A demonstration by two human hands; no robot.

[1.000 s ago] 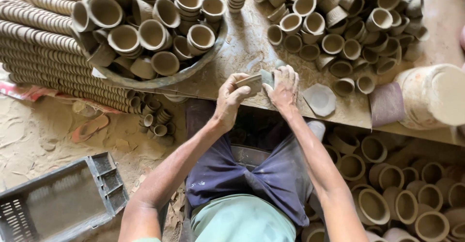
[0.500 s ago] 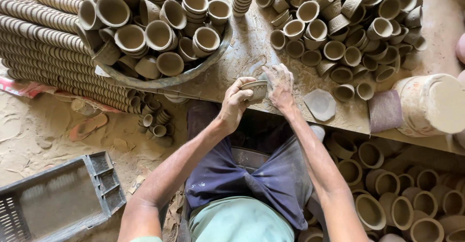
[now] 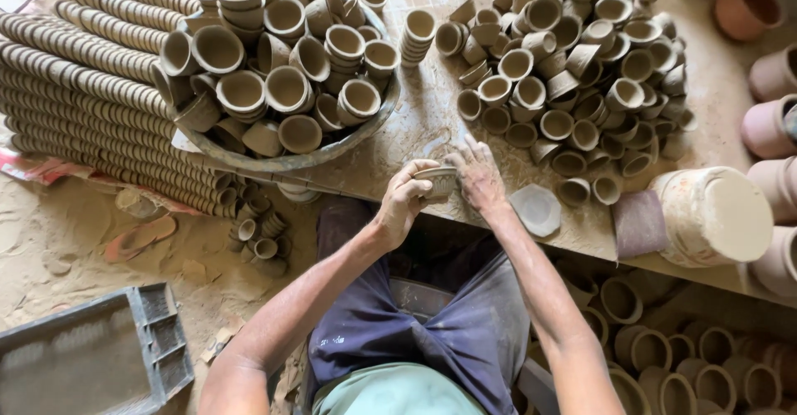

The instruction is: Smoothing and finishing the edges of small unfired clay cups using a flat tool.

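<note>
Grey crate (image 3: 91,365) on the floor at eight o'clock, a metal basin (image 3: 282,162) heaped with clay cups at eleven. Centre frame, left hand (image 3: 404,203) has its fingers curled tight round a small clay cup (image 3: 437,181) above the worktop (image 3: 415,124) edge. Right hand (image 3: 479,176) presses its far side, fingers seemingly closed. Loose cups (image 3: 573,58) at one o'clock.

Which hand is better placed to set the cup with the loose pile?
Right, probably. Both hands grip the cup, but the right hand sits nearer the pile; the left hand is on the basin side.
</note>
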